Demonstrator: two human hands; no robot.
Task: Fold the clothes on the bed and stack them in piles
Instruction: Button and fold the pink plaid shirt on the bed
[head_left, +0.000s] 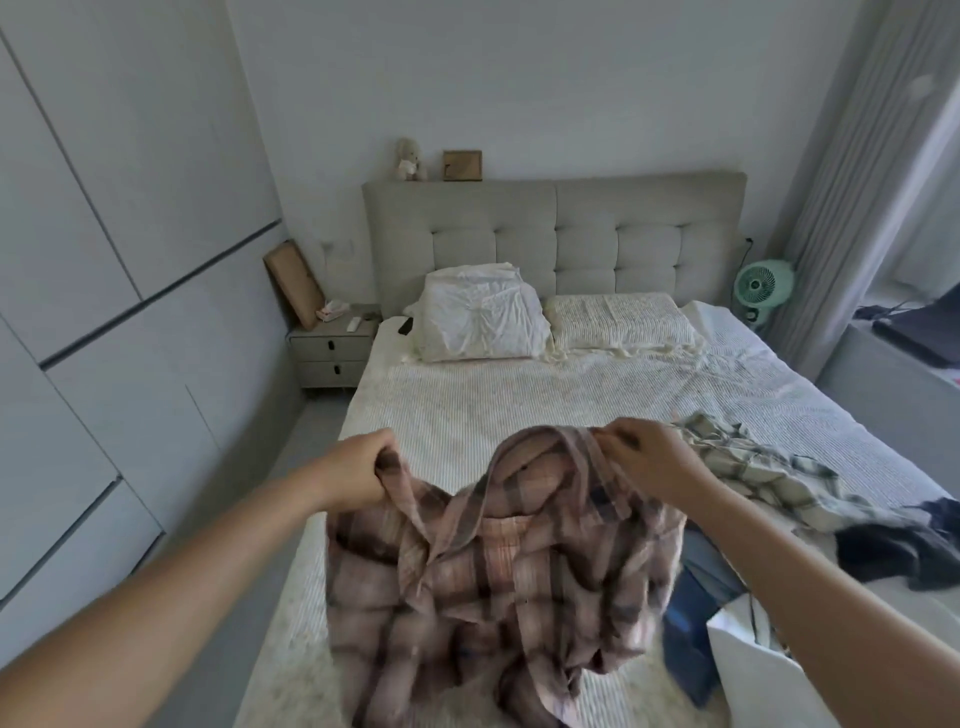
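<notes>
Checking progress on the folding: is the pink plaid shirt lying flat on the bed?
No, both hands, left and right, hold the pink plaid shirt up by its top edge, hanging rumpled.

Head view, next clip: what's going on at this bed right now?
A person stands at the foot of the bed holding up a pink plaid shirt. The left hand grips one top edge and the right hand pinches the other, so the shirt hangs open and unfolded. More clothes wait to the right: a pale checked shirt, a dark garment and something blue. No folded pile shows yet.
</notes>
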